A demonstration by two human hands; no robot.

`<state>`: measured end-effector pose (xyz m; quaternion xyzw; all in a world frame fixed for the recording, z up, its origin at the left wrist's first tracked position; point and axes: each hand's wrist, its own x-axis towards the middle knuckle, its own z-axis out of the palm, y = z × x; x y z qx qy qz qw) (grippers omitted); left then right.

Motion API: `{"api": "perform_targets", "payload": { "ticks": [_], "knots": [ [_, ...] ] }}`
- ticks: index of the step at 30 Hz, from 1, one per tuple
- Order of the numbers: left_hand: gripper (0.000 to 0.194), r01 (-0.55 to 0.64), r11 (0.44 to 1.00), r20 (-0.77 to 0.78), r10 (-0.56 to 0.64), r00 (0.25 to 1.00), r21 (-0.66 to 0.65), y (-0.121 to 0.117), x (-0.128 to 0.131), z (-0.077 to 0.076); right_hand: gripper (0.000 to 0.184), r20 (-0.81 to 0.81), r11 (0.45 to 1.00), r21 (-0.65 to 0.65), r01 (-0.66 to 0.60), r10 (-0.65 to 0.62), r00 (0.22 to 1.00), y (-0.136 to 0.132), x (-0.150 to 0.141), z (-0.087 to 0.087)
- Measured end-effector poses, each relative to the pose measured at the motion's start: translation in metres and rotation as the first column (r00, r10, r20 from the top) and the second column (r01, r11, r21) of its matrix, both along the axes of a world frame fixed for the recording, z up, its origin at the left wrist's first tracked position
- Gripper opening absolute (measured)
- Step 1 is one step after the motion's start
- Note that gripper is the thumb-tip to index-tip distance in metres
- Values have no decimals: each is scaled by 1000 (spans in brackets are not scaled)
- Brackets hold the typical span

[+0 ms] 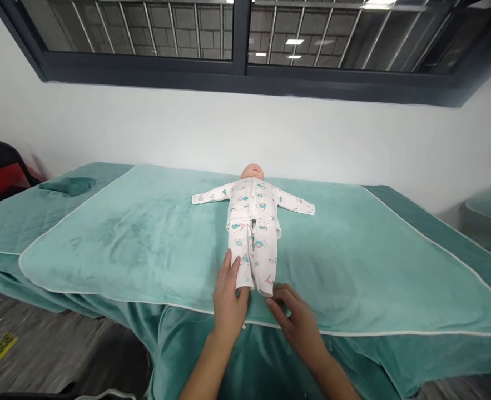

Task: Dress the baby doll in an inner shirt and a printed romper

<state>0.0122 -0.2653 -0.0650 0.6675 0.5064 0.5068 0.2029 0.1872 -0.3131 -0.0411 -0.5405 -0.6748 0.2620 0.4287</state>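
Observation:
A baby doll [252, 171] lies on its back with its head toward the wall. It wears a white long-sleeved top [251, 199] with small green and pink prints, its sleeves spread out to both sides. Matching baby trousers [264, 253] cover the legs, which point at me. My left hand [229, 300] rests along the outer side of the left trouser leg, fingers stretched out, thumb by the hem. With thumb and fingertips together, my right hand [295, 319] pinches the hem of the right trouser leg. No feet show below the hems.
Underneath is a bed with a green plush cover [145, 239] edged in white piping; its cloth hangs over the front. A face hole [68, 186] is at the left end. Behind are a white wall [165, 130] and a dark-framed window [241, 69]. A red and black chair [3, 178] stands left.

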Motion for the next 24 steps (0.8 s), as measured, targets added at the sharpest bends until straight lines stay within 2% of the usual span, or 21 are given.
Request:
{"api": "perform_targets", "payload": {
  "ticks": [2, 6, 8, 10, 12, 14, 18, 21, 24],
  "knots": [
    [61, 23, 1000, 2, -23, 1000, 8, -4, -3, 0, 23, -12, 1000, -17, 17, -18, 1000, 3, 9, 8],
    [46, 71, 997, 57, -73, 996, 42, -16, -11, 5, 25, -117, 977, -18, 211, -212, 970, 17, 23, 27],
    [37, 38, 999, 141, -43, 989, 35, -16, -17, 14, 30, -182, 954, -11, 301, -298, 937, 35, 28, 33],
    [26, -20, 1000, 265, 23, 964, -11, -5, -22, 28, 39, -238, 933, -9, 361, -353, 905, 65, 34, 34],
    [19, -60, 994, 418, 91, 904, -87, 18, -27, 43, 46, -265, 922, -33, 385, -380, 886, 105, 39, 31],
    [19, -86, 982, 538, 163, 827, -166, 51, -30, 55, 50, -275, 900, -83, 428, -434, 858, 148, 45, 28],
    [34, 126, 935, 625, 117, 772, -331, 119, -25, 65, 52, -204, 865, -136, 484, -502, 840, 217, 48, 22],
    [45, 310, 888, 696, 16, 718, -341, 151, -14, 61, 51, -166, 859, -123, 497, -512, 843, 242, 44, 20],
    [52, 431, 848, 777, -36, 628, -309, 166, -4, 56, 51, -127, 867, -113, 486, -497, 858, 250, 41, 17]
  ]
}}
